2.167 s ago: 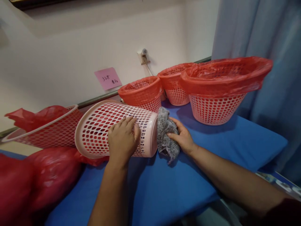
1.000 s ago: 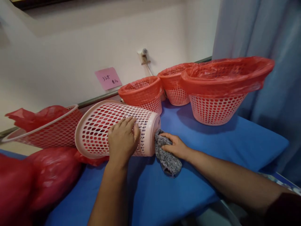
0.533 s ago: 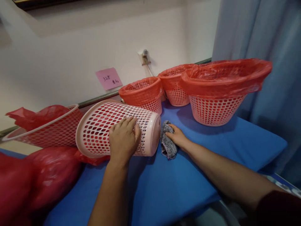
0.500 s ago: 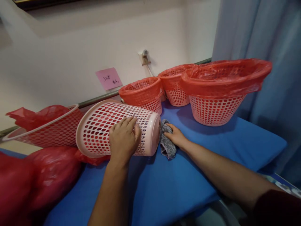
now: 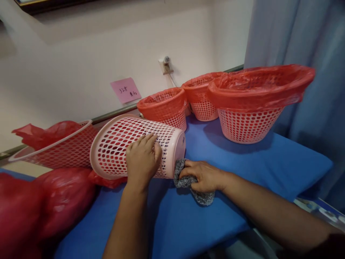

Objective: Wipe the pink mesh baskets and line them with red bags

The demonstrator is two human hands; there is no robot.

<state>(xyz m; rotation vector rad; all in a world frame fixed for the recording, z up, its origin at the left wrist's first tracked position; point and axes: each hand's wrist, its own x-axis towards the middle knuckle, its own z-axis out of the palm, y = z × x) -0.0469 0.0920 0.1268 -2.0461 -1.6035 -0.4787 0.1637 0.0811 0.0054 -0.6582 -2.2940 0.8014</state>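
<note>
A pink perforated plastic basket (image 5: pixel 118 144) lies on its side on the blue padded surface (image 5: pixel 242 169), its solid base facing right. My left hand (image 5: pixel 142 160) presses on its side wall near the base and grips it. My right hand (image 5: pixel 203 176) holds a grey knitted cloth (image 5: pixel 185 180) against the lower edge of the basket's base, low on the blue surface.
Three pink baskets lined with red bags (image 5: pixel 253 97) stand at the back right. Another basket (image 5: pixel 59 149) with a red bag lies tilted at the left. A full red bag (image 5: pixel 35 208) sits at the front left. A blue curtain (image 5: pixel 304 39) hangs on the right.
My right hand has drawn the grey cloth down from the middle of the basket's base to its lower edge. My left hand and the basket have stayed put.
</note>
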